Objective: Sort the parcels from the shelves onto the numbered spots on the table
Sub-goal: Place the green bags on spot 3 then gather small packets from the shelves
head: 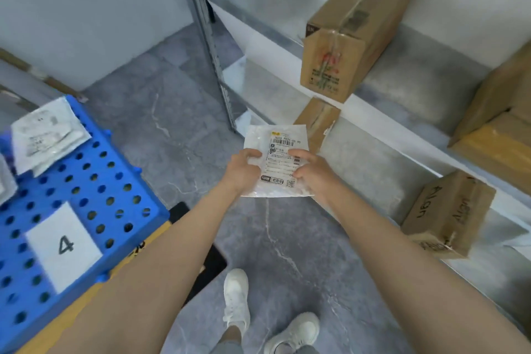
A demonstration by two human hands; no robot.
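your left hand (243,170) and right hand (311,172) both pinch the flat white plastic mailer parcel (277,162) between them. a blue perforated table (94,195) lies left of your left hand.

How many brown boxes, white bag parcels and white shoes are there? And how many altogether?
Brown boxes on the shelves: 4; the cut-off one at the right edge may be two.
White bag parcels: 2, one held by the left hand and right hand, one on the blue table; more may lie under it.
White shoes: 2
Total: 8
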